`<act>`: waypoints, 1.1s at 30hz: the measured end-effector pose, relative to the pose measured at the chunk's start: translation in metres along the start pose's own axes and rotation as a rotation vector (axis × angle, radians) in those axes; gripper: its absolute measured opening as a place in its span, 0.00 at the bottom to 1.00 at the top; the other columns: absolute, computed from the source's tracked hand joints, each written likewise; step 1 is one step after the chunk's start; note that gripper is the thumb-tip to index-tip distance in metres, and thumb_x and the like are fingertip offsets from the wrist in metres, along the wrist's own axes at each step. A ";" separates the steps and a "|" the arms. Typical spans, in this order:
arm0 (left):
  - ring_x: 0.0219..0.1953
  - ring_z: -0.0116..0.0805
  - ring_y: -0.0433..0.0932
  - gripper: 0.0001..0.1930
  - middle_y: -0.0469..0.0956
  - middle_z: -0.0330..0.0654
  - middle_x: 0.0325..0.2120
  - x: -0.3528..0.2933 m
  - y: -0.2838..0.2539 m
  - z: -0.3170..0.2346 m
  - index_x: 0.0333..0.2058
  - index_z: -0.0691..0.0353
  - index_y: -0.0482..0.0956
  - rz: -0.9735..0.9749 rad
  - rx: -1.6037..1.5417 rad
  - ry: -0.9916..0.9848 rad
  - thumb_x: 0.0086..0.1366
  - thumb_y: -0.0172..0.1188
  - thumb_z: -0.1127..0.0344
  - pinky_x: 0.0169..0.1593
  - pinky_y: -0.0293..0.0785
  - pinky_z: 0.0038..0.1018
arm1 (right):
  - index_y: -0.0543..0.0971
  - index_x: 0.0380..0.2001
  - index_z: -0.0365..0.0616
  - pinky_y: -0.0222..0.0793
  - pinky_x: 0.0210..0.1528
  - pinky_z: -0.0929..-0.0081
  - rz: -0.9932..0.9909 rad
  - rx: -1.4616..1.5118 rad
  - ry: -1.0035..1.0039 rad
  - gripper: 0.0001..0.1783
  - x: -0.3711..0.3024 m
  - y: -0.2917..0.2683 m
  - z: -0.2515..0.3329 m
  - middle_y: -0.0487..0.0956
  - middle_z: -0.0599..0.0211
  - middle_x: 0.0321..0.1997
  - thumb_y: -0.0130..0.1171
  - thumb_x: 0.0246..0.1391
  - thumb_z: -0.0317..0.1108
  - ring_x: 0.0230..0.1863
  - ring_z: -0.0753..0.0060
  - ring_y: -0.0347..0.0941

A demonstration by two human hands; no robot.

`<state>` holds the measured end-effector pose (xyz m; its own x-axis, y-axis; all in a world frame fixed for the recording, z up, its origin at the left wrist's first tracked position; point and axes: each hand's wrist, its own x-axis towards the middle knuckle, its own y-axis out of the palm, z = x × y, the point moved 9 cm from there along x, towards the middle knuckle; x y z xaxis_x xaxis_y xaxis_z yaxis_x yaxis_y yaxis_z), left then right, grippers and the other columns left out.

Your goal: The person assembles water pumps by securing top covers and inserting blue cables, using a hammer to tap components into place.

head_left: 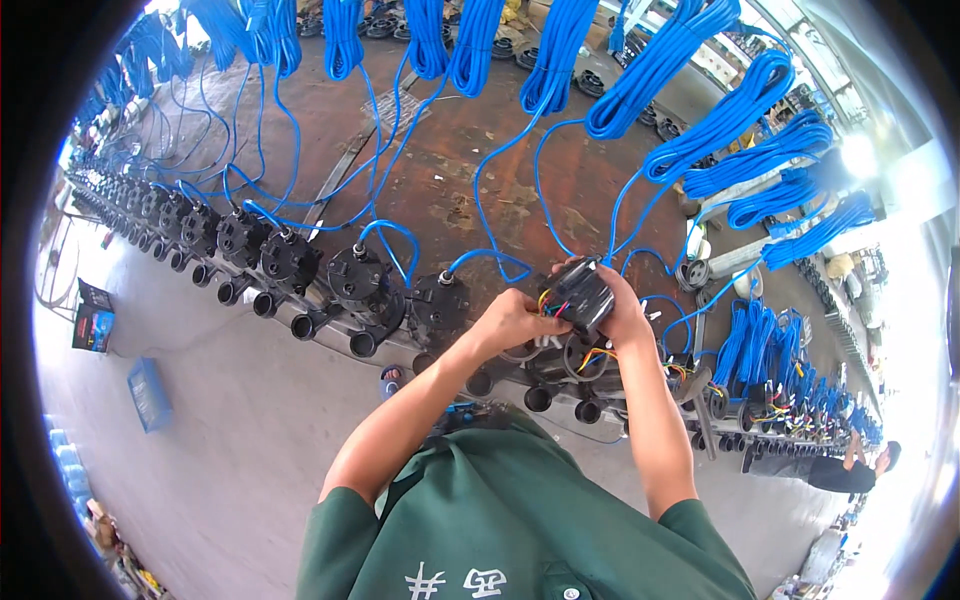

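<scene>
Above the bench edge, my right hand [625, 308] grips the side of a black, glossy housing part [583, 292] with a blue cable running to it. My left hand [512, 322] is closed at the part's left side, fingers and thumb pinching thin coloured wires [562, 308] in yellow, red and blue. Just below the hands sits an open black pump body [585, 358] with yellow and red wires in it. Left of my left hand stands a closed black pump [438, 303] with a blue cable looping from its top.
A row of similar black pumps [288, 258] lines the bench edge to the left. Coiled blue cables [560, 50] hang across the far side over the brown, worn bench top [450, 190]. More open units with wires [770, 405] stand at right, where another person [840, 472] works. A blue crate [150, 395] rests on the floor.
</scene>
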<state>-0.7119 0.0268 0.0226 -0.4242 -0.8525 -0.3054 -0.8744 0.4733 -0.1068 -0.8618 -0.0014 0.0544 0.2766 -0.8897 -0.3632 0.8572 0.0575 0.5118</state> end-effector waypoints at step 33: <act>0.66 0.68 0.65 0.55 0.61 0.69 0.67 -0.061 0.000 0.061 0.73 0.77 0.44 -0.367 0.286 0.177 0.60 0.71 0.55 0.68 0.64 0.51 | 0.81 0.47 0.39 0.69 0.57 0.76 -0.245 -1.132 -0.383 0.12 -0.023 0.015 -0.027 0.84 0.69 0.46 0.48 0.76 0.31 0.48 0.78 0.75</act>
<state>-0.6716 0.0928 -0.0162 -0.1559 -0.9871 -0.0368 -0.8841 0.1560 -0.4404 -0.8438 0.0324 0.0492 0.0719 -0.9974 -0.0043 0.8159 0.0613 -0.5749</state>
